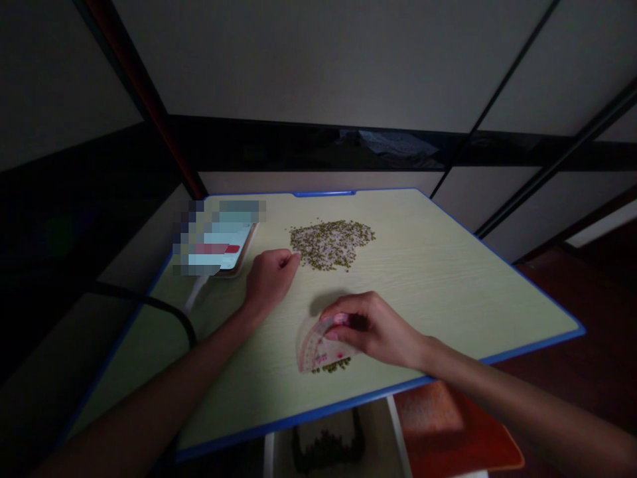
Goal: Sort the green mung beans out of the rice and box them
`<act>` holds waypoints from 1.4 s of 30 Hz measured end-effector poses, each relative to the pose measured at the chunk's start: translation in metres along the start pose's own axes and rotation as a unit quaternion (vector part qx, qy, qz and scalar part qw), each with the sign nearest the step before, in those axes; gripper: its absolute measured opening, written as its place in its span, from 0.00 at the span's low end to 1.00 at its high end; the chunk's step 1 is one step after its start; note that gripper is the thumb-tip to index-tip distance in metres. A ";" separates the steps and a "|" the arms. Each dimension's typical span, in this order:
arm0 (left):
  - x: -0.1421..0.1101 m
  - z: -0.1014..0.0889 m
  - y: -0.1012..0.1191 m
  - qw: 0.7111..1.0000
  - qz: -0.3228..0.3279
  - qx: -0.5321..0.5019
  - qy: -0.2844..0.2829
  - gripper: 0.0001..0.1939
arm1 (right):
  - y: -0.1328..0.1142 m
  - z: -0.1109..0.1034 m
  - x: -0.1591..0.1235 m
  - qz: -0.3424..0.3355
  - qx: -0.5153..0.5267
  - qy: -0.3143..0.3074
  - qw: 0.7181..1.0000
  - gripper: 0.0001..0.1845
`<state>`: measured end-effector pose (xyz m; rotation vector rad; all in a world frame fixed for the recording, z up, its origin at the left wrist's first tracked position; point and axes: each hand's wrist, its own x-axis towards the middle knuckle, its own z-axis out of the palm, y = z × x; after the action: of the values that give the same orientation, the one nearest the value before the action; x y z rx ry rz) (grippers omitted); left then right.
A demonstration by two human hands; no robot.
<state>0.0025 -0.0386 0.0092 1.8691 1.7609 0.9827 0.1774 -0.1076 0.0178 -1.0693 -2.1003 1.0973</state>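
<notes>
My right hand (375,328) pinches a clear protractor (313,345) with pink markings. Its lower straight edge touches a small row of green beans (336,365) near the table's front edge. My left hand (271,279) rests on the tabletop (438,265), curled into a closed fist with no object showing in it. Just beyond the fist lies a wide heap of green beans mixed with white grains (331,244). The protractor's far corner is hidden behind my right fingers.
A phone (233,245) with its screen lit stands at the left, with a white cable (199,290) attached. Below the blue front edge (298,425) are an open drawer-like box (393,431) and an orange surface (458,431). Cabinet panels (308,66) rise behind.
</notes>
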 end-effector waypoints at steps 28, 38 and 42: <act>0.000 -0.001 0.001 1.000 -0.001 0.013 -0.003 0.18 | -0.007 0.010 -0.027 0.032 0.011 0.003 0.999 0.07; 0.000 0.000 0.001 1.000 0.005 0.012 -0.004 0.18 | -0.007 0.011 -0.028 0.041 0.018 0.001 0.999 0.07; 0.000 0.000 0.001 1.000 0.001 0.013 -0.004 0.18 | -0.007 0.012 -0.028 0.041 0.010 0.007 0.999 0.06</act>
<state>0.0031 -0.0388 0.0100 1.8880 1.7764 0.9563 0.1814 -0.1383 0.0147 -1.1598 -2.0462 1.1431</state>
